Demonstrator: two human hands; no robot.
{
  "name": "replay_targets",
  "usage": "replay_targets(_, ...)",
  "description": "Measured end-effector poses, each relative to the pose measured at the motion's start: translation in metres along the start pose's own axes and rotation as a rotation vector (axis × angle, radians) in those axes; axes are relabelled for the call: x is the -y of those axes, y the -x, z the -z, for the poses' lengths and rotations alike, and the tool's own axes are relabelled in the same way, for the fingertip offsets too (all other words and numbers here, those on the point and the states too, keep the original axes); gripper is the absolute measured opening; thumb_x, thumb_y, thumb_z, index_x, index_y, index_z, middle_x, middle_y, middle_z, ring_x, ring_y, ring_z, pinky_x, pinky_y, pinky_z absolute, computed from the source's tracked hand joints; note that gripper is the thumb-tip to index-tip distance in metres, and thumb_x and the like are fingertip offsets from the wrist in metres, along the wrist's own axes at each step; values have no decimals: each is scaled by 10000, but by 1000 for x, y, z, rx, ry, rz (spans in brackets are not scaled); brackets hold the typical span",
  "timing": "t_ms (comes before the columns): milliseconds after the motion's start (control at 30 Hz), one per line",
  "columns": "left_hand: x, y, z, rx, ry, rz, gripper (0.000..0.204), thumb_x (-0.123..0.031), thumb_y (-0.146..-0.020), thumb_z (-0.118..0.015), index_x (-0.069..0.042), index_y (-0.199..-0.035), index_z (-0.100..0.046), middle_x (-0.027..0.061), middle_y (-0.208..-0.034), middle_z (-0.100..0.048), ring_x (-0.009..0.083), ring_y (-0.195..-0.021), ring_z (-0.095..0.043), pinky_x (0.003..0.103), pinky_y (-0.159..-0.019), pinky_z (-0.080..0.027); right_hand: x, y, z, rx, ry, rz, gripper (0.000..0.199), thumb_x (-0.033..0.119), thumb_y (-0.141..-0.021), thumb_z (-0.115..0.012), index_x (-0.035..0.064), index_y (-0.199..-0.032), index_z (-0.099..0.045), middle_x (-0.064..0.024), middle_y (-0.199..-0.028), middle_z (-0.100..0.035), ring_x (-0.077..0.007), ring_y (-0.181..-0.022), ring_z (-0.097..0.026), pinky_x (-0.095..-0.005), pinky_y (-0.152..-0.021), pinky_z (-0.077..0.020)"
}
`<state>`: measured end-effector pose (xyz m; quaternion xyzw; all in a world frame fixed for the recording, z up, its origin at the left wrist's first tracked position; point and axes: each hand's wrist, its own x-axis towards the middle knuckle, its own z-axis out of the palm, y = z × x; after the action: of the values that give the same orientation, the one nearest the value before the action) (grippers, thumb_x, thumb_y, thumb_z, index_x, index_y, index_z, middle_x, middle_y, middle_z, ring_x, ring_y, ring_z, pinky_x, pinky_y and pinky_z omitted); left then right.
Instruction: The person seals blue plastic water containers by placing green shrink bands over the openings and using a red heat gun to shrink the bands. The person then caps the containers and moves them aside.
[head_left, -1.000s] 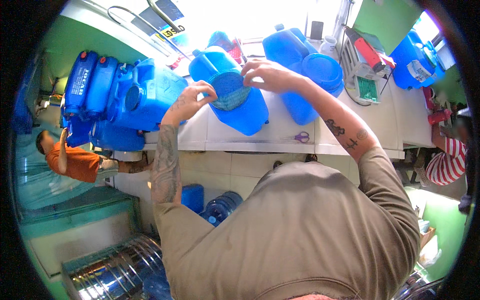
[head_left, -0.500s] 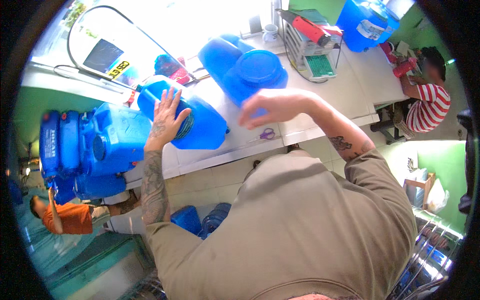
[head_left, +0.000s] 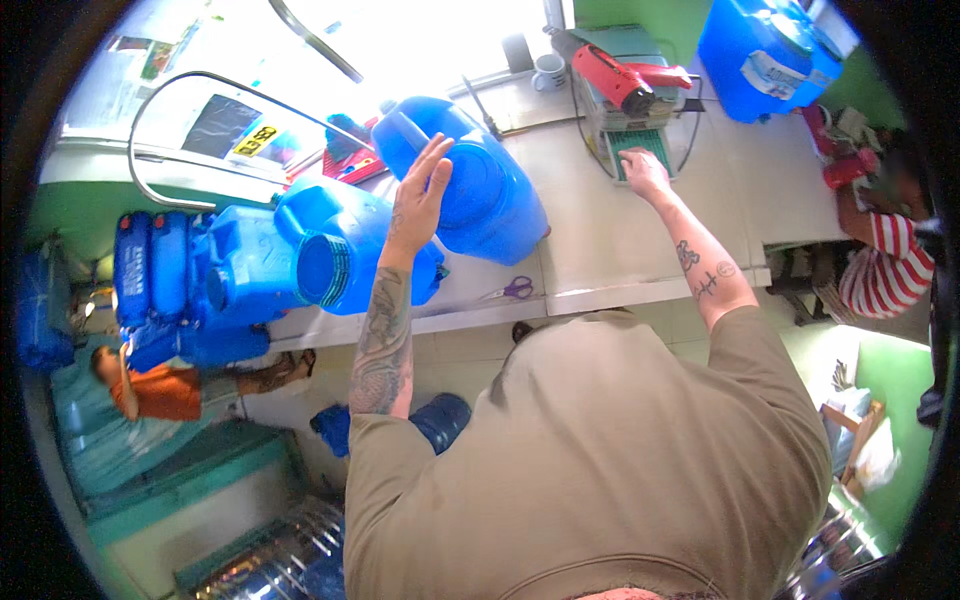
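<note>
My left hand (head_left: 418, 195) is raised with fingers spread, its palm resting against the side of a big blue water container (head_left: 490, 200) that lies on the white tiled counter (head_left: 610, 250). A second blue container (head_left: 335, 255) lies just to its left, its round end facing me. My right hand (head_left: 645, 170) reaches to the right and rests, holding nothing, on the green pad (head_left: 640, 145) of a metal stand. A red heat gun (head_left: 622, 80) lies on top of that stand.
Purple-handled scissors (head_left: 512, 291) lie near the counter's front edge. A mug (head_left: 548, 72) stands at the back. More blue containers are stacked at left (head_left: 190, 285) and far right (head_left: 765, 50). A person in orange (head_left: 150, 388) sits low left; a person in stripes (head_left: 890, 268) sits right.
My right hand left the blue containers and moved right to the green pad under the heat gun. My left hand stays against a blue container. The view swung right.
</note>
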<state>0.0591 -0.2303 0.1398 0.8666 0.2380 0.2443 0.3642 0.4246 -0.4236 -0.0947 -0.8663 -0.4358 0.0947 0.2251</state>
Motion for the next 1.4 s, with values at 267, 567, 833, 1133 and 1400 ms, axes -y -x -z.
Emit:
replay_targets(267, -32, 23, 24, 3, -329, 173, 724, -565, -971, -599, -63, -1480, -483, 216, -1515, -465, 371, -1429, -411, 455, -1183, -323, -29, -27, -32, 12, 69, 182, 203, 253, -917, -670, 130, -1077, -677, -115, -1087, -638, -335, -1077, -612, -461, -900, -526)
replay_targets(567, -72, 10, 3, 94, -591, -83, 685, -529, -909, -707, -114, -1432, -555, 161, -1491, -503, 328, -1402, -452, 470, -1150, -370, 49, 11, 51, -367, -299, 137, 140, 206, -967, -650, 97, -1054, -639, -129, -1053, -633, -347, -995, -643, -458, -830, -520)
replay_targets(833, -86, -8, -21, 149, 330, 108, 343, -325, -999, -657, -5, -1078, -750, 66, -926, -738, 128, -850, -666, 289, -783, -519, 209, 81, 133, -639, -438, 793, 275, 45, -835, -758, 104, -1101, -718, -112, -1137, -644, -293, -971, -649, -404, -827, -556)
replay_targets(1133, -60, 7, 13, 144, 471, 54, 331, -118, -882, -775, -5, -1167, -652, 63, -907, -735, 103, -810, -674, 275, -721, -538, 279, 116, 137, -235, -941, 372, 297, 233, -933, -737, 48, -1161, -695, -99, -1093, -680, -199, -1013, -658, -338, -898, -536)
replay_targets(1400, -44, 19, 23, 237, 475, -18, 313, -192, -879, -785, -13, -1105, -663, 54, -921, -722, 120, -872, -683, 277, -776, -550, 296, 126, 123, -29, -1192, 152, 186, 200, -971, -707, 27, -1038, -694, 2, -921, -681, -65, -860, -603, -236, -799, -498)
